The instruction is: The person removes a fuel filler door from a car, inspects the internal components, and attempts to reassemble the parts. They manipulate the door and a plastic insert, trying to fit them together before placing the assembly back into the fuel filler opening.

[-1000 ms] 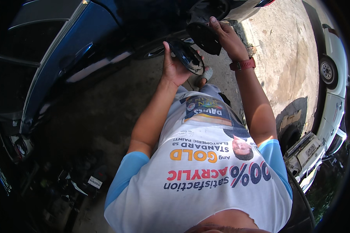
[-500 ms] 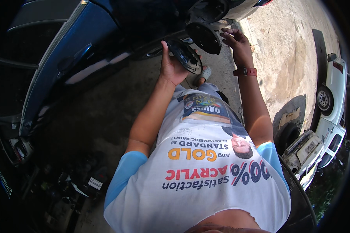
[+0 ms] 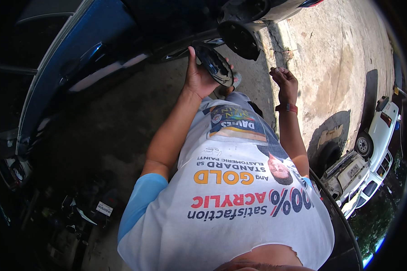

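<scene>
My left hand [image 3: 199, 79] is closed around the edge of a glossy black, shallow oval piece [image 3: 216, 65] with an uneven inner surface; I cannot tell its exact kind. Its thumb points up along the near side, and fingertips show past the far edge. My right hand [image 3: 286, 83] is raised to the right, apart from that piece, with thumb and fingers drawn together in a pinch. Whether something small sits between them cannot be made out. Ahead is a dark blue car [image 3: 95, 54], with a rounded black part [image 3: 238, 39] low at its end.
Sunlit concrete [image 3: 330, 40] stretches to the right, with a white vehicle [image 3: 376, 149] parked there. A dark tyre-like ring [image 3: 328, 156] lies nearer me. In shade at the lower left stands a dark motorcycle-like shape [image 3: 79, 212] beside a small white plate [image 3: 105, 208].
My right hand has moved down and away from the rounded black part, and its fingers have drawn closer together. My left hand keeps hold of the black oval piece, nearly still.
</scene>
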Motion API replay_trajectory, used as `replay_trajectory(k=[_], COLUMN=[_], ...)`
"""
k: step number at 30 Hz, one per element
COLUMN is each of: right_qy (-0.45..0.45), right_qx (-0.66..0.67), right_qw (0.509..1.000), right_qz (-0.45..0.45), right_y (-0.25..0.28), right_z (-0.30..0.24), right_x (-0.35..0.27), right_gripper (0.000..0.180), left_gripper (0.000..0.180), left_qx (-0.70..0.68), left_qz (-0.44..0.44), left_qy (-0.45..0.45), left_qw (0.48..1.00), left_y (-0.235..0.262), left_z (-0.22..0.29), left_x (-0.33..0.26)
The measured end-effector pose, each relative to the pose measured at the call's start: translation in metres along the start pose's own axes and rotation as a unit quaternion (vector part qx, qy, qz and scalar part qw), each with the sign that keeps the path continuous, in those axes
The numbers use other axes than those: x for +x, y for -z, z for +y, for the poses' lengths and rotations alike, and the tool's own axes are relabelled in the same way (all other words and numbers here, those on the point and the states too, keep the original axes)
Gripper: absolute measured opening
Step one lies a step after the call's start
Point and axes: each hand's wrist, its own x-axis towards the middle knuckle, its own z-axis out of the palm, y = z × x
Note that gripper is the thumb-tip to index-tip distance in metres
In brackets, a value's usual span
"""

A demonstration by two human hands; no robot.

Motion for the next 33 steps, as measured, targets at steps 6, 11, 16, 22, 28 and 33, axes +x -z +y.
replay_trajectory(k=[6,11,16,22,28,33], right_qy=[0.021,0.037,0.023,0.023,0.075,0.131], right_qx=[0.0,-0.049,0.008,0.011,-0.044,-0.079], right_qw=[1.0,0.998,0.998,0.995,0.988,0.971], right_qz=[-0.014,-0.028,-0.063,-0.095,-0.126,-0.185], right_y=[-0.02,-0.031,-0.038,-0.043,-0.062,-0.082], right_z=[-0.02,-0.033,-0.042,-0.054,-0.078,-0.089], right_x=[-0.001,-0.003,-0.003,-0.006,-0.022,-0.033], right_gripper=[0.023,0.03,0.038,0.041,0.043,0.044], left_gripper=[0.101,0.103,0.105,0.105,0.105,0.096], left_qx=[-0.008,-0.006,0.0,0.004,-0.002,0.019], left_qz=[-0.009,-0.019,-0.021,-0.031,-0.039,-0.012], left_qy=[0.008,0.01,0.008,0.009,0.014,0.003], left_qw=[1.0,1.0,1.0,0.999,0.999,1.0], left_y=[0.005,0.004,0.002,0.001,0.001,-0.013], left_z=[0.0,0.001,0.002,0.003,0.004,0.002], left_x=[0.0,-0.001,-0.002,-0.001,0.0,-0.004])
